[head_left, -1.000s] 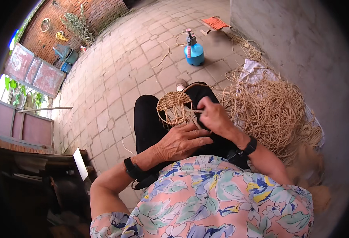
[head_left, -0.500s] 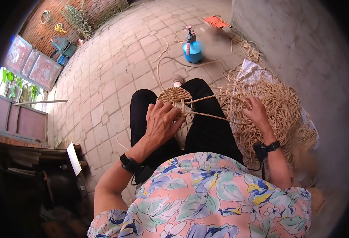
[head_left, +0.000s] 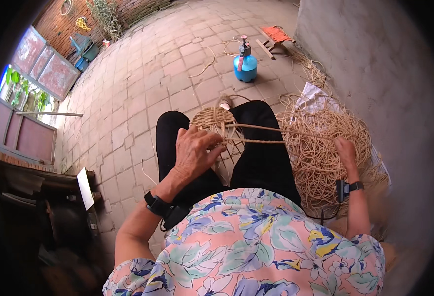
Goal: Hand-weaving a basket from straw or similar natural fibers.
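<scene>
A partly woven piece of tan cord (head_left: 212, 117) rests between my knees, its upper end tightly woven and loose strands spanning below. My left hand (head_left: 197, 149) is closed on the near side of this weaving, thumb and fingers pinching at its strands. From there a tan rope (head_left: 266, 127) runs taut to the right, into the closed fingers of my right hand (head_left: 345, 150). A second strand goes right below it. My right hand is over a big tangled heap of rope (head_left: 320, 163) on the ground beside my right leg.
A blue spray bottle (head_left: 246, 68) stands on the brick paving ahead, near a small folding stool (head_left: 277, 35) with an orange seat. White sacking (head_left: 315, 98) lies under the rope heap. A grey wall (head_left: 375, 64) rises on the right; a dark wooden object (head_left: 44, 207) is at lower left.
My right hand has moved right, pulling the rope out straight, and its fingers have closed. The rope loop beyond my knees has been drawn in. My left hand stays at the weaving.
</scene>
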`<state>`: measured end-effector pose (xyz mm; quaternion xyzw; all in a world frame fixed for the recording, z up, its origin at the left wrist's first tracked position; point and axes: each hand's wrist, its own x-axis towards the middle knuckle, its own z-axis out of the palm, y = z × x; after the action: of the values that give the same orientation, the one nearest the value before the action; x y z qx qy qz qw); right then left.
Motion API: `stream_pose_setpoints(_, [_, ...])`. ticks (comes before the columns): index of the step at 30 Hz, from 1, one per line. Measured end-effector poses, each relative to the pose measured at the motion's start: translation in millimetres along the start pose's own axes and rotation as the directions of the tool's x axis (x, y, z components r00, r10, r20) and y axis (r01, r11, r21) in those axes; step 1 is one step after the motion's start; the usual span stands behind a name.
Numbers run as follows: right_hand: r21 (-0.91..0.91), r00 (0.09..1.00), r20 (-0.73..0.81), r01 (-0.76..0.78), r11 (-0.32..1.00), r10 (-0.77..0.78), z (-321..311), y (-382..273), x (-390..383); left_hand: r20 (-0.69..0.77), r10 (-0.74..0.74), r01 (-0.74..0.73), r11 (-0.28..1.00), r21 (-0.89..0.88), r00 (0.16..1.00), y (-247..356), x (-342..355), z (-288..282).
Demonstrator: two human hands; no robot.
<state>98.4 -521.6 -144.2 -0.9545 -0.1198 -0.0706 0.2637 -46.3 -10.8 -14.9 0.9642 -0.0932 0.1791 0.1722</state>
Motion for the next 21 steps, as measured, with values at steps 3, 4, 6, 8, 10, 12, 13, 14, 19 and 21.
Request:
stream_pose_setpoints(3, [-0.604,0.782,0.029,-0.483,0.634,0.623,-22.7,73.3,-16.8,-0.002,0.081,-0.081,0.996,-0.048,0.997,8.9,-0.6,10.8])
stream_pose_setpoints(4, [-0.628,0.849,0.05,-0.383,0.677,0.527,-16.6,71.8,-16.9,-0.009,0.079,-0.08,0.996,-0.049,0.997,8.9,-0.3,10.6])
stream_pose_setpoints(6, [-0.411,0.978,-0.017,-0.197,0.89,0.209,15.3,14.5,-5.2,0.03,0.05,-0.049,0.998,-0.024,0.998,8.8,-0.3,9.1])
stream_pose_setpoints(8, [0.008,0.989,-0.113,0.098,0.995,-0.096,33.1,-99.8,25.6,0.025,0.061,-0.061,0.998,-0.028,0.998,7.2,0.9,11.1])
stream_pose_setpoints(10, [0.192,0.927,-0.121,0.372,0.908,-0.354,46.5,-196.8,42.1,0.034,0.086,-0.085,0.995,-0.043,0.996,8.4,0.1,13.7])
stream_pose_setpoints(12, [0.275,0.857,-0.059,0.507,0.817,-0.512,55.8,-264.7,40.8,0.033,0.068,-0.067,0.997,-0.036,0.997,9.3,3.2,15.5])
stream_pose_setpoints(13, [0.405,0.847,0.036,0.473,0.782,-0.531,60.4,-285.2,37.0,0.035,0.07,-0.068,0.997,-0.034,0.997,8.4,4.5,16.2])
stream_pose_setpoints(14, [0.491,0.829,0.114,0.432,0.757,-0.547,65.8,-293.0,35.1,0.039,0.06,-0.059,0.997,-0.041,0.997,8.6,3.8,16.0])
stream_pose_setpoints(19, [0.483,0.936,0.252,0.098,0.87,-0.245,55.8,-160.3,13.2,0.043,0.037,-0.035,0.998,-0.048,0.998,7.2,0.3,8.9])
stream_pose_setpoints(21, [0.14,0.967,0.252,-0.087,0.986,0.05,40.5,-54.4,-12.4,0.032,0.047,-0.046,0.999,-0.025,0.998,8.1,-0.9,5.5])
